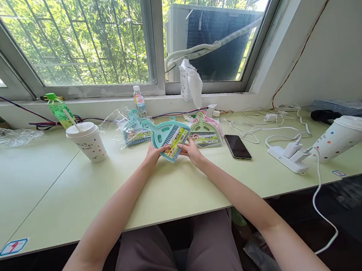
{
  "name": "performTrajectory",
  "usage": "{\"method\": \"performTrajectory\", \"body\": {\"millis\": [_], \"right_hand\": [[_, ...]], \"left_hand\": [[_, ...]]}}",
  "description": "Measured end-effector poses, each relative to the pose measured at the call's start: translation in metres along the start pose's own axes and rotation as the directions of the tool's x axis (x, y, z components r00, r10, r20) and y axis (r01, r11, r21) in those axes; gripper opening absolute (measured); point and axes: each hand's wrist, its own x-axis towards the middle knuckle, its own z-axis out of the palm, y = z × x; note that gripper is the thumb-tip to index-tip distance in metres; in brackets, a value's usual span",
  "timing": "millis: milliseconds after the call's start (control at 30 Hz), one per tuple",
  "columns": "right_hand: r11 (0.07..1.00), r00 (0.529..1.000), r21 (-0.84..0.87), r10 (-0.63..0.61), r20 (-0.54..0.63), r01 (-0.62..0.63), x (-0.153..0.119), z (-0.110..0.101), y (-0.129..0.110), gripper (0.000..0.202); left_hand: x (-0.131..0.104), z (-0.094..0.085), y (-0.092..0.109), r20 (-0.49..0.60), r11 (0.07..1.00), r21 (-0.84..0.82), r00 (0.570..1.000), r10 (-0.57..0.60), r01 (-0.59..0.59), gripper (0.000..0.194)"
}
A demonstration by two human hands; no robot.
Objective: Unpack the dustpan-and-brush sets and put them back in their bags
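Both hands hold a teal mini dustpan set (159, 133) with a yellow-green printed label, tilted above the desk. My left hand (154, 153) is closed on its lower left edge, thumb on the label. My right hand (191, 150) pinches its right edge. Behind it to the left, another teal dustpan set (131, 125) lies in clear plastic wrapping. A green dustpan set (204, 131) with a pink one partly under it lies just behind my right hand.
A paper cup (88, 145) with a straw and a green-capped bottle (57, 107) stand at left. A small bottle (139, 101) is by the window. To the right are a phone (237, 147), a power strip (287, 159) with cables, and a large white cup (346, 137).
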Motion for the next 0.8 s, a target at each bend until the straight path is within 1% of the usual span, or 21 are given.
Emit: {"method": "performTrajectory", "body": {"millis": [133,333,467,633,800], "right_hand": [[1.000,1.000,-0.007,-0.003,0.018,0.003,-0.0011,-0.0012,-0.0015,0.038],[1.000,0.999,-0.024,-0.005,0.034,0.006,0.0001,-0.0032,-0.0010,0.032],[0.999,0.999,-0.037,-0.004,0.040,0.006,0.0014,-0.0039,0.0003,0.034],[0.999,0.999,-0.043,-0.008,0.031,0.010,0.0017,-0.0042,0.0018,0.038],[0.999,0.999,-0.048,-0.015,0.029,0.016,0.0023,-0.0053,0.0030,0.044]], "left_hand": [[0.0016,-0.0006,-0.0027,0.023,0.999,0.020,0.999,0.024,-0.025,0.070],[0.0015,-0.0010,-0.0026,0.022,1.000,0.015,0.999,0.025,-0.025,0.072],[0.0029,-0.0030,-0.0042,0.028,1.000,0.008,0.999,0.025,-0.025,0.073],[0.0037,-0.0041,-0.0039,0.030,1.000,0.020,0.999,-0.009,0.009,0.075],[0.0040,-0.0042,-0.0048,0.046,1.000,0.017,0.999,-0.002,0.001,0.075]]}}
